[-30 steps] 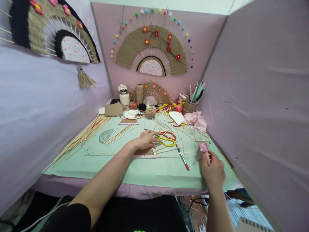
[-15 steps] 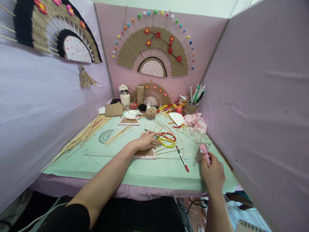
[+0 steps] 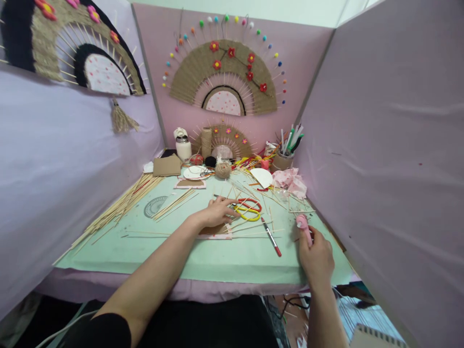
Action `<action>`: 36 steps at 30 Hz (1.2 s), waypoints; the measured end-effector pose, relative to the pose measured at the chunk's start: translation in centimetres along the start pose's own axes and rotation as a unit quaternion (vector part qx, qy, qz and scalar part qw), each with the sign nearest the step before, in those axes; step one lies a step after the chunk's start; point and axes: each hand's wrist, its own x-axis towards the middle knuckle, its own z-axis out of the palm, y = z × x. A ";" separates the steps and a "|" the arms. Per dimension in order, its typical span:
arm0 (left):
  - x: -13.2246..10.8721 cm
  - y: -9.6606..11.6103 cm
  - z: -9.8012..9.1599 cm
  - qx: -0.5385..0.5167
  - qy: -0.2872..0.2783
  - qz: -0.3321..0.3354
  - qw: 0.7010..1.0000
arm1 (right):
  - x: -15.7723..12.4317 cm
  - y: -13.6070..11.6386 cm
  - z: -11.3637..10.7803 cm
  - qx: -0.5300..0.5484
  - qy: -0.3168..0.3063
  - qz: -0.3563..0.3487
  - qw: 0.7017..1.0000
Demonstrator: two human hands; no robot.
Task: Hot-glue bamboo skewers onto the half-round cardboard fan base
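- L hand (image 3: 217, 212): palm side hidden; fingers part-spread, tips by the scissors; can't tell if anything is pinched beneath.
- Trimmed cardboard pc. (image 3: 216, 235): front centre of table, partly covered by L hand; pink-and-white edging at front; thin sticks fan out to its R (inner ends hard to make out).
- R hand (image 3: 317, 253): fingers closed round handle of pink glue gun; far-side fingers mostly out of sight.
- Pink glue gun (image 3: 303, 226): R side of table, pale nozzle showing, grip largely covered by hand.
- Scissors (image 3: 250, 217): red & yellow handles, just beyond L fingertips; blades mostly hidden.
- Marker (image 3: 271, 237): red end, lying between the hands.
- Brown pot (image 3: 282, 162): back R, w/ upright white rods & green-and-black-handled tools (lower ends hidden inside).
- Glass jar (image 3: 183, 151): back L, metal collar, white contents (substance unclear).
- Wall fan, L (image 3: 45, 43): cut off by frame edge.
- Small fan (image 3: 237, 137): base partly behind twine ball (image 3: 223, 169) & clutter.
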 end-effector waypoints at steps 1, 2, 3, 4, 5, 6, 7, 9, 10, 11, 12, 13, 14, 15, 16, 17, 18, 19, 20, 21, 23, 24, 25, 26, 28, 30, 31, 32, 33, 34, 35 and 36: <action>0.0 0.0 0.0 0.001 0.001 0.001 1.000 | 0.0 0.0 0.0 0.001 0.001 -0.002 1.000; 0.0 0.0 0.0 0.001 0.001 0.002 1.000 | 0.0 0.0 0.1 0.001 0.001 -0.004 1.000; 0.0 -0.1 0.0 0.001 0.001 0.004 1.000 | 0.0 0.0 0.1 0.002 0.000 -0.004 1.000; 0.0 -0.1 0.0 0.001 0.002 0.006 1.000 | 0.0 0.0 0.1 0.002 -0.001 -0.002 1.000; 0.0 0.0 0.0 0.001 0.003 0.008 1.000 | 0.0 0.0 0.1 0.002 -0.002 0.000 1.000; 0.0 0.0 0.0 0.002 0.005 0.010 1.000 | 0.0 0.0 0.0 0.002 -0.003 0.003 1.000; 0.0 0.0 0.0 0.003 0.005 0.010 1.000 | 0.0 0.0 0.0 0.003 -0.004 0.005 1.000; 0.0 0.1 0.0 0.005 0.005 0.010 1.000 | 0.0 0.0 0.0 0.003 -0.002 0.007 1.000; 0.0 0.1 0.0 0.006 0.005 0.008 1.000 | 0.0 0.0 -0.1 0.003 -0.001 0.005 1.000; 0.0 0.2 0.0 0.007 0.005 0.006 1.000 | 0.0 0.0 -0.1 0.003 0.000 0.003 1.000; 0.0 0.2 0.0 0.009 0.005 0.006 1.000 | 0.0 0.0 -0.1 0.004 0.002 0.001 1.000; 0.0 0.2 0.0 0.010 0.005 0.006 1.000 | 0.0 0.0 -0.1 0.004 0.004 -0.002 1.000; 0.0 0.3 0.0 0.011 0.005 0.007 1.000 | 0.0 0.0 -0.1 0.005 0.005 -0.005 1.000; 0.0 0.3 0.0 0.011 0.004 0.007 1.000 | 0.0 -0.1 -0.1 0.007 0.005 -0.008 1.000; 0.0 0.3 0.0 0.012 0.002 0.007 1.000 | 0.0 -0.1 -0.1 0.008 0.005 -0.009 1.000; 0.0 0.3 -0.1 0.012 0.001 0.006 1.000 | 0.0 -0.2 -0.2 0.008 0.004 -0.009 1.000; 0.0 0.3 -0.1 0.013 0.002 0.006 1.000 | 0.0 -0.2 -0.2 0.007 0.001 -0.008 1.000; 0.0 0.3 -0.1 0.014 0.002 0.007 1.000 | 0.0 -0.2 -0.2 0.005 -0.001 -0.005 1.000; 0.0 0.4 -0.1 0.014 0.002 0.008 1.000 | 0.0 -0.2 -0.2 0.002 -0.003 -0.002 1.000; 0.0 0.4 -0.1 0.013 0.002 0.007 1.000 | 0.0 -0.2 -0.2 -0.001 -0.004 0.001 1.000; 0.0 0.4 -0.1 0.013 0.000 0.002 1.000 | 0.0 -0.1 -0.1 -0.007 -0.006 0.004 1.000; 0.0 0.4 -0.1 0.014 -0.001 0.000 1.000 | 0.0 0.0 -0.1 -0.008 -0.006 0.004 1.000; 0.0 0.4 0.0 0.015 -0.001 -0.003 1.000 | 0.0 0.1 -0.1 -0.008 -0.005 0.002 1.000; 0.1 0.4 0.0 0.017 0.000 -0.004 1.000 | 0.0 0.1 -0.1 -0.006 -0.003 -0.001 1.000; 0.1 0.3 0.1 0.019 -0.001 -0.005 1.000 | 0.0 0.2 0.0 -0.004 0.000 -0.004 1.000; 0.2 0.2 0.2 0.020 -0.001 -0.006 1.000 | 0.0 0.2 0.0 -0.003 0.000 -0.003 1.000; 0.2 0.1 0.3 0.020 0.001 -0.004 1.000 | 0.0 0.2 0.0 -0.003 0.000 -0.003 1.000; 0.3 0.0 0.4 0.020 0.003 -0.001 1.000 | 0.0 0.2 0.0 -0.004 0.000 -0.003 1.000; 0.3 0.0 0.4 0.020 0.005 0.003 1.000 | 0.0 0.1 0.1 -0.005 0.000 -0.004 1.000; 0.3 -0.1 0.4 0.021 0.007 0.006 1.000 | 0.0 0.1 0.1 -0.007 0.000 -0.003 1.000; 0.3 -0.1 0.5 0.021 0.008 0.008 1.000 | 0.0 0.1 0.1 -0.009 0.000 -0.001 1.000; 0.3 -0.1 0.5 0.021 0.009 0.008 1.000 | 0.0 0.1 0.1 -0.010 0.000 0.001 1.000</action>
